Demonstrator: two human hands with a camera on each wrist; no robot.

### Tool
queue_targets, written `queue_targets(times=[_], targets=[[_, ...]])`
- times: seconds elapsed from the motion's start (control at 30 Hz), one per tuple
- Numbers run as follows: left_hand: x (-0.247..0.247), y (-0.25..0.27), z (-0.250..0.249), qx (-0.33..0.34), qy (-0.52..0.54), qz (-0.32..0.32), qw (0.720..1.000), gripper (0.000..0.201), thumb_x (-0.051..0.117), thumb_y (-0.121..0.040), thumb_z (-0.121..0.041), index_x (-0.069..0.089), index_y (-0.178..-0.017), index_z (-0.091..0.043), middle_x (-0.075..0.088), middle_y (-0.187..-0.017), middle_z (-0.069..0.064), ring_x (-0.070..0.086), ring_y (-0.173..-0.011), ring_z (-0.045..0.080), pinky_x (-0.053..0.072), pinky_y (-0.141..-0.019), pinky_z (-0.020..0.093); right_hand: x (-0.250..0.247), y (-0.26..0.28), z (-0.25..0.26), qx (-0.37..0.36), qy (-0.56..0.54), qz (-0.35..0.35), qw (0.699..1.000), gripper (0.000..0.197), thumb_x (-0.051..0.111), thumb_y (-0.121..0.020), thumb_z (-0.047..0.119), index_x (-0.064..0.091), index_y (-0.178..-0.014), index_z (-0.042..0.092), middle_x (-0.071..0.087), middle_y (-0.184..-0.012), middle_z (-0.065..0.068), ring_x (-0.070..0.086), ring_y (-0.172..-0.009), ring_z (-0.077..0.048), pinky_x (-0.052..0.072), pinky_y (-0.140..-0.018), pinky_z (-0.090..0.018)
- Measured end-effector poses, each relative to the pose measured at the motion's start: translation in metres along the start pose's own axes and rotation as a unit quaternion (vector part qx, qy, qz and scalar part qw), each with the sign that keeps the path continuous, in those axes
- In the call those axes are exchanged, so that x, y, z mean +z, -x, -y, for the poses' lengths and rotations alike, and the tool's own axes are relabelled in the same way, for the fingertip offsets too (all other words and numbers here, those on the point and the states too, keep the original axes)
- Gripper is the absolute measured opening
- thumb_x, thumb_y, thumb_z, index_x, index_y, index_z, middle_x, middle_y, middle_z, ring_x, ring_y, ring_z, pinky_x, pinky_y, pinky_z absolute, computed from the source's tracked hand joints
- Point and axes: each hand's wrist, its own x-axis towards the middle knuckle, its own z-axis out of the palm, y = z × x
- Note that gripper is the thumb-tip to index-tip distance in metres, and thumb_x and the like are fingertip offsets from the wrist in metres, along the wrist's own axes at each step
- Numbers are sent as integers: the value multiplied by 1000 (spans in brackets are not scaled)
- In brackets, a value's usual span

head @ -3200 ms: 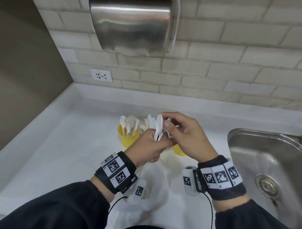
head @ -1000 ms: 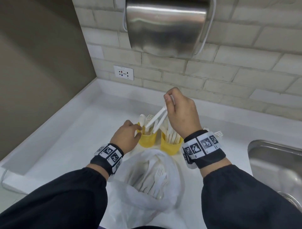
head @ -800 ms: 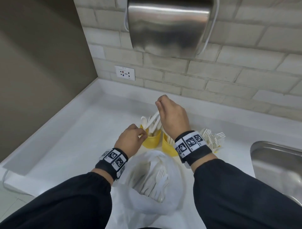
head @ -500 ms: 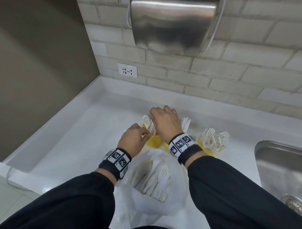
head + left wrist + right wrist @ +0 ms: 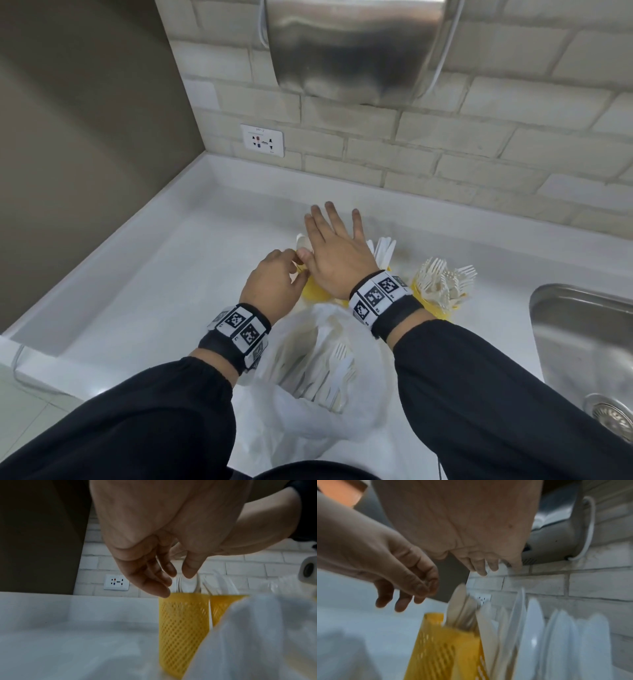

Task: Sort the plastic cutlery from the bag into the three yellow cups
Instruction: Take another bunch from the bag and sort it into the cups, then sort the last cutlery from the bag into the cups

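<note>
Both arms wear long black sleeves [image 5: 496, 394] gathered at elastic cuffs. Each wrist carries a black strap: the left wristband [image 5: 239, 330] and the right wristband [image 5: 380, 298] both bear white panels printed with square black-and-white coded markers. A small white camera housing [image 5: 308, 572] with a dark round lens hangs under the right wristband.

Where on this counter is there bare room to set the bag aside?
Bare counter lies left of the spoon cup, toward the corner wall. A strip behind the cups is free too. Between fork cup and sink it is tight.
</note>
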Motion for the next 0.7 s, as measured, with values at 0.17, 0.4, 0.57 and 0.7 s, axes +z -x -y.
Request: queue_targets(times=[0.17, 0.4, 0.57, 0.7], targets=[[-33, 31, -18, 49, 38, -4, 998, 13, 66, -92, -28, 54, -92, -26, 61, -87, -13, 62, -70, 7, 50, -67, 29, -46, 35, 8, -3, -177, -108, 978, 57, 38, -107, 37, 34, -156, 9, 23, -168, -11, 14, -156, -28, 14, -127, -47], [-30, 106, -13, 140, -140, 328, 924, 15, 46, -97, -42, 52, -92, -29, 68, -86, -1, 64, -75, 22, 55, -71, 40, -30, 127, 24, -72, -282, 63, 955, 22, 44, -104, 22, 64, -100, 14, 68, -91, -1, 62, -84, -19, 52, -79, -43], [-21, 133, 5, 124, -146, 403, 895, 28, 38, -103, -40, 58, -101, -21, 67, -90, 5, 63, -82, 26, 53, -77, 43, 36, 173, 43, -60, -241, 269, 931, 28, 38, -100, 19, 65, -108, 17, 71, -104, -9, 65, -93, -28, 53, -83, -42], [-18, 141, 10, 110, -149, 409, 894, 27, 39, -106, -36, 59, -99, -19, 68, -92, 4, 63, -83, 24, 51, -76, 40, 56, 191, 49, -41, -226, 301, 925, 28, 37, -101, 22, 62, -99, 11, 68, -93, -12, 63, -83, -30, 54, -77, -46]])
